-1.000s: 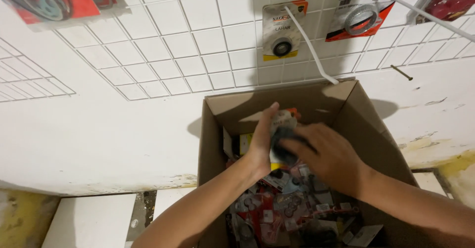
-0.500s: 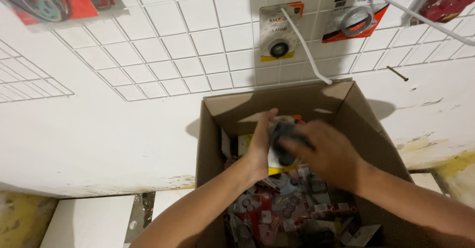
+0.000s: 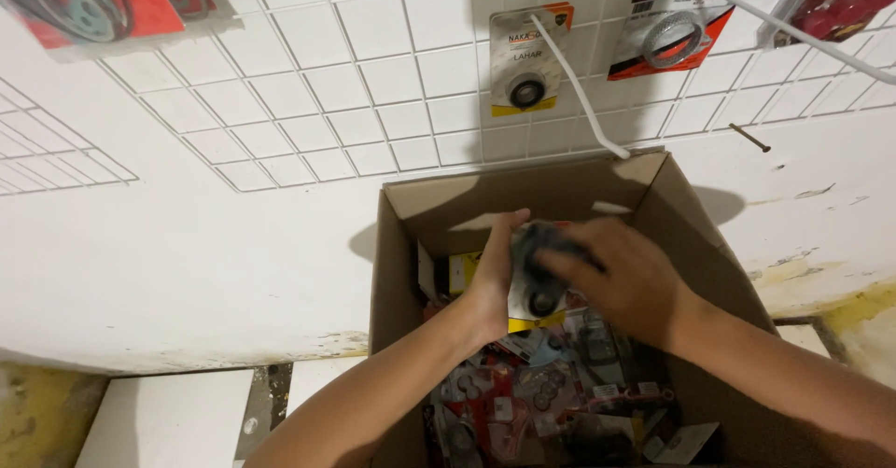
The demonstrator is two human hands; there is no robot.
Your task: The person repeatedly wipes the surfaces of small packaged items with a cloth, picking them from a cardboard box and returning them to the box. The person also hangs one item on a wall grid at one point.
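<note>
Reaching into the open cardboard box point(image 3: 411, 244), both hands grasp one carded packet point(image 3: 534, 302) above the heap: left hand point(image 3: 495, 277) pinches its edge, right hand point(image 3: 621, 277) covers its top, hiding most of it; packets point(image 3: 551, 398) below blur together

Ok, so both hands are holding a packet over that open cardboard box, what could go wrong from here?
The left hand and right hand share one small packet, so it might slip and drop among the loose packets below and be hard to find again. Lifting it up could also knock the white hook or the packet hanging on it just above the cardboard box.
</note>
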